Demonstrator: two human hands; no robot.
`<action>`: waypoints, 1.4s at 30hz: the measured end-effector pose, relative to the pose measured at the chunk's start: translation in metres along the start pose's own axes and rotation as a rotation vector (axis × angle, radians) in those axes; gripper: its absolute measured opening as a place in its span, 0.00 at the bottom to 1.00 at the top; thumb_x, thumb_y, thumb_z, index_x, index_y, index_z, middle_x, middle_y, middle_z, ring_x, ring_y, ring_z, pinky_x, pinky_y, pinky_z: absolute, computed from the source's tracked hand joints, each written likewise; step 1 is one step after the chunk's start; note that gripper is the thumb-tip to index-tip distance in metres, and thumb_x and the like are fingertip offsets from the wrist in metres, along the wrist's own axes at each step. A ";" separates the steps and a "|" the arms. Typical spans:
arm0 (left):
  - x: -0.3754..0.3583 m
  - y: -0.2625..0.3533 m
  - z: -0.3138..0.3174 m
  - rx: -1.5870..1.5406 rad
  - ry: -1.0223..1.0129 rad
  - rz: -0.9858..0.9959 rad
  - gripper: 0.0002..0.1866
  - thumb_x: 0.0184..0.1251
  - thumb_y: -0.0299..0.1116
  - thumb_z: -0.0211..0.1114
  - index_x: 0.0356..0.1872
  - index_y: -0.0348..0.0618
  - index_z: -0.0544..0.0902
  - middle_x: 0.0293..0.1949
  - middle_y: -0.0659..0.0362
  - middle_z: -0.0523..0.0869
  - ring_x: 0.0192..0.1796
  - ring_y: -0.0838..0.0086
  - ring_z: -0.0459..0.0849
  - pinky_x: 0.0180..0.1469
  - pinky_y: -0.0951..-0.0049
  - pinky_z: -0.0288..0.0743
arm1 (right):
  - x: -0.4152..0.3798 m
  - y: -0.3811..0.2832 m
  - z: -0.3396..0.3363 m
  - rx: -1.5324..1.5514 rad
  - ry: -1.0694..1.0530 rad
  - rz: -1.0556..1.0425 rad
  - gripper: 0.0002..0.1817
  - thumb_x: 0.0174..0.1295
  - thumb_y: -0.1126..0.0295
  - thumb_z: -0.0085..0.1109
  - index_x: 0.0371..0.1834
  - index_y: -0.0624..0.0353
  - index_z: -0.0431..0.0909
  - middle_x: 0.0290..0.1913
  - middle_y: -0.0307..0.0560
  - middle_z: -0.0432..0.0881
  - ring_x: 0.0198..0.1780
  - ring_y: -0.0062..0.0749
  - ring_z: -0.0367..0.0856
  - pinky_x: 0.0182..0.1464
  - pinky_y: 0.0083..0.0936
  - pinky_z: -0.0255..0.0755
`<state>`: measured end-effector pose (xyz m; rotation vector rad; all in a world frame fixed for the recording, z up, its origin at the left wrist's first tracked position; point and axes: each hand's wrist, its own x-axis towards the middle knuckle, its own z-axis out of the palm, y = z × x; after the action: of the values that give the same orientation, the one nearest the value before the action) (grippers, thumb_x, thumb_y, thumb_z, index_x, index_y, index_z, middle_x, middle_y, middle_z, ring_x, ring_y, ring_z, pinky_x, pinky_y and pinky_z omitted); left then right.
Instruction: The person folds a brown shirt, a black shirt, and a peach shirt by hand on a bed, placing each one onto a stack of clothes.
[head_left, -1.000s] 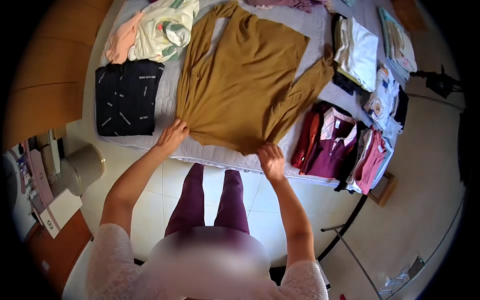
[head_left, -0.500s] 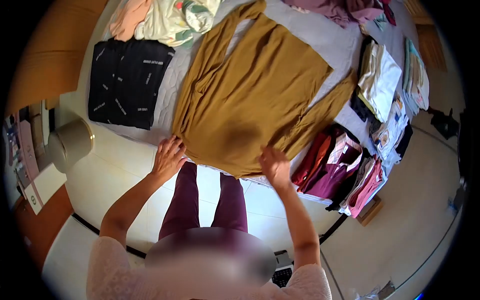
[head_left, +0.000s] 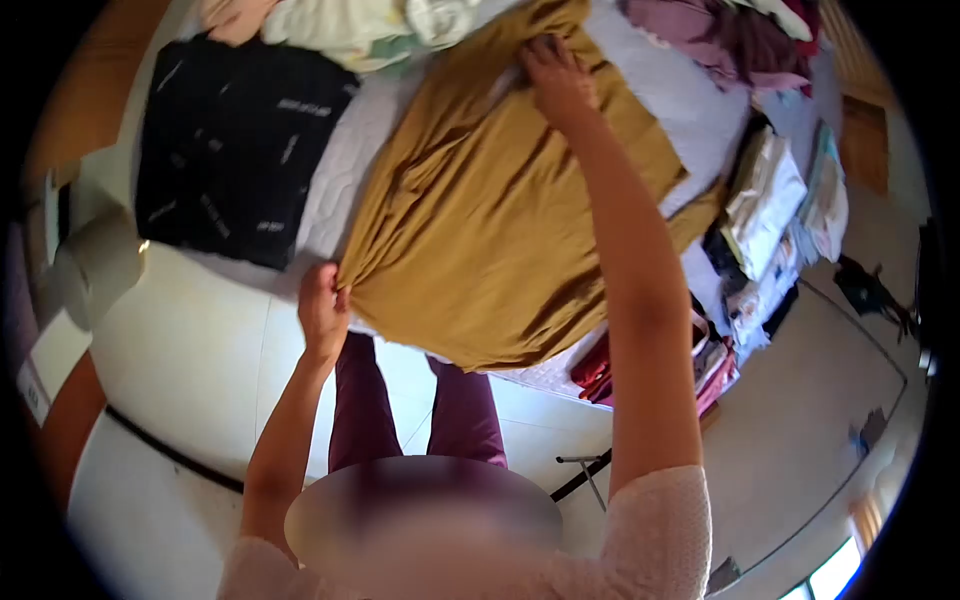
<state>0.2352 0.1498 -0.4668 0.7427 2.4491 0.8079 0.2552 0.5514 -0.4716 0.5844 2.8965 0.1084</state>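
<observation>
A mustard long-sleeved top (head_left: 490, 230) lies spread over the bed in front of me, its hem towards me and wrinkles running along its left side. My left hand (head_left: 324, 305) is closed on the lower left corner of the top at the bed's edge. Stretched far forward, my right hand (head_left: 560, 82) rests on the upper part of the top near the neckline, its fingers on the cloth; whether they pinch it is not clear.
Left of the top lies a folded black garment (head_left: 235, 150). Pale clothes (head_left: 345, 30) sit at the back left, purple clothes (head_left: 700, 35) at the back right. Folded piles (head_left: 765, 205) line the right side of the bed (head_left: 350, 165). Dark red garments (head_left: 595, 370) are partly behind my right arm.
My right hand has moved from the hem up to the top's upper part. My left hand has closed on the lower left corner. The view has shifted slightly.
</observation>
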 end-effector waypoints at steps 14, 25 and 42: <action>0.021 0.010 -0.006 0.150 -0.259 0.069 0.20 0.37 0.25 0.64 0.35 0.36 0.67 0.32 0.49 0.72 0.38 0.58 0.71 0.43 0.64 0.64 | -0.157 -0.103 -0.029 0.510 0.268 0.177 0.30 0.46 0.78 0.47 0.57 0.55 0.57 0.60 0.58 0.54 0.62 0.51 0.50 0.59 0.42 0.48; 0.022 -0.023 0.002 -0.046 -0.345 0.106 0.24 0.37 0.25 0.66 0.39 0.31 0.66 0.36 0.52 0.73 0.37 0.65 0.73 0.43 0.70 0.66 | -0.359 -0.177 -0.028 0.714 0.073 0.708 0.18 0.49 0.76 0.45 0.46 0.59 0.67 0.44 0.54 0.71 0.49 0.46 0.67 0.50 0.39 0.59; 0.036 -0.062 0.012 -0.183 -0.558 0.172 0.28 0.39 0.27 0.66 0.46 0.31 0.65 0.44 0.50 0.72 0.46 0.67 0.72 0.49 0.71 0.64 | -0.364 -0.102 -0.283 1.096 1.196 0.121 0.07 0.50 0.77 0.52 0.33 0.59 0.72 0.26 0.51 0.77 0.25 0.37 0.76 0.28 0.28 0.72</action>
<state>0.1931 0.1343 -0.5239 0.9654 1.8117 0.7505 0.4912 0.3052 -0.1453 1.1110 3.7775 -1.7793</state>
